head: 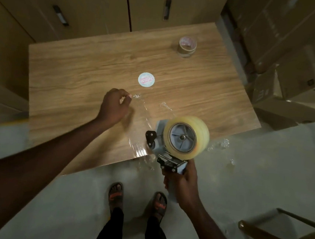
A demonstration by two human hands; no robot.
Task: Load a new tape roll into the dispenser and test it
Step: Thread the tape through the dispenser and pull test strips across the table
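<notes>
The tape dispenser [171, 151], with a fat tape roll [186, 137] on it, is being held by its handle in the closed right hand [182, 183] near the table [70, 72] edge. A clear tape strip [142, 125] is being pinched at its end by the left hand [114, 105] over the table.

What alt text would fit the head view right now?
Seen from above, the right hand grips a tape dispenser loaded with a clear roll, while the left hand pinches a pulled-out tape strip over a wooden table. A round label and a near-empty roll lie farther back.
</notes>
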